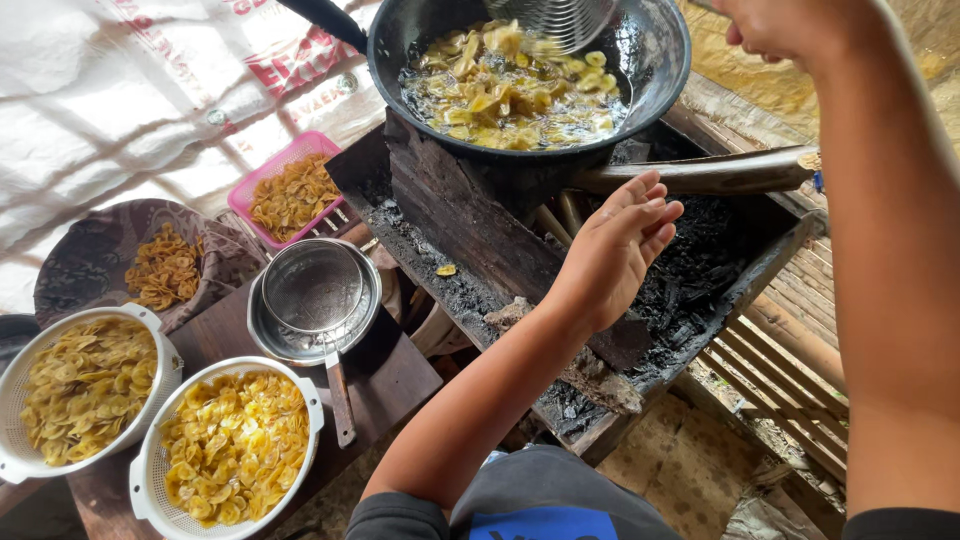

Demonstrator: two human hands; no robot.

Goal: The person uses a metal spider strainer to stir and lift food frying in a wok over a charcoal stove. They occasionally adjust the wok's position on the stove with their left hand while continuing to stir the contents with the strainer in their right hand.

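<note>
Here, the black wok [655,60] of frying banana chips [505,90] sits at the far side on the charred wooden stove [470,240]. The left hand [615,245] hovers flat and empty just near of it, while the right hand [780,25] grips a wire skimmer [560,20] over the oil.

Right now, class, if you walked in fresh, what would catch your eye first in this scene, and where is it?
First, the black wok at top centre, full of chips frying in oil, with the right hand above its rim. Next, two white colanders heaped with golden chips at bottom left. The open left hand hovers over the charred wooden stove.
</note>
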